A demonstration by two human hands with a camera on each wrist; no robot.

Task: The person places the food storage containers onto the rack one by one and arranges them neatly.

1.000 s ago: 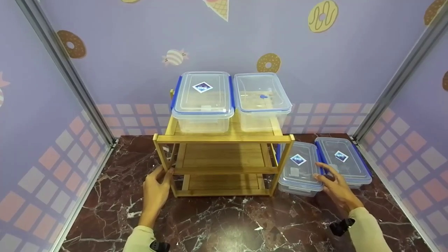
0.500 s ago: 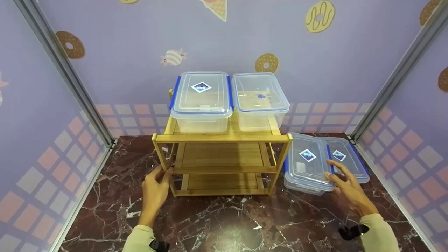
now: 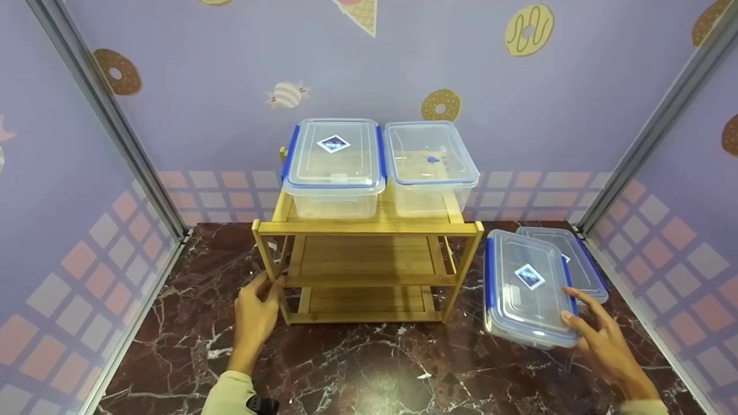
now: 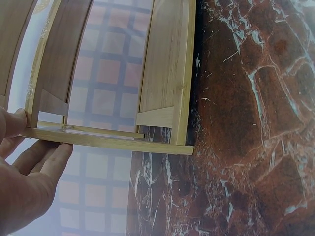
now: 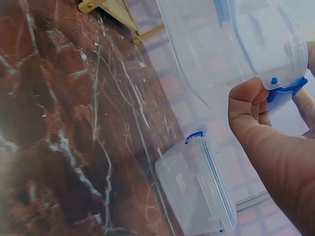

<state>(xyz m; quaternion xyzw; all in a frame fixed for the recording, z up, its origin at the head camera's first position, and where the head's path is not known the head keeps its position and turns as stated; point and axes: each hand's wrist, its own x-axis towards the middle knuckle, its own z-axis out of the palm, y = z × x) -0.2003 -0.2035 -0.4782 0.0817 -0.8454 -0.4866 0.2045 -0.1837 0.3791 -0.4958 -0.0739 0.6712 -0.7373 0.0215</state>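
Note:
My right hand (image 3: 602, 337) grips a clear plastic food container (image 3: 527, 305) with a blue-edged lid and blue side clips, holding it by its right side. In the right wrist view the container (image 5: 211, 49) hangs above the marbled surface, and the thumb lies by a blue clip. On the other side, my left hand (image 3: 256, 317) pinches the front left post of a three-tier bamboo rack (image 3: 369, 229). The left wrist view shows fingers (image 4: 56, 160) against that post. A second lidded container (image 3: 588, 271) sits on the surface, partly hidden behind the held one.
Two more lidded containers, one with a diamond label (image 3: 334, 164) and one with a blue knob (image 3: 432, 170), stand side by side on the rack's top tier. Patterned walls (image 3: 369, 69) enclose the back and sides of the dark marbled surface (image 3: 346, 369).
My right hand has lifted the container from beside the rack and moved it right and toward me, so it now overlaps the other container. My left hand has stayed on the rack.

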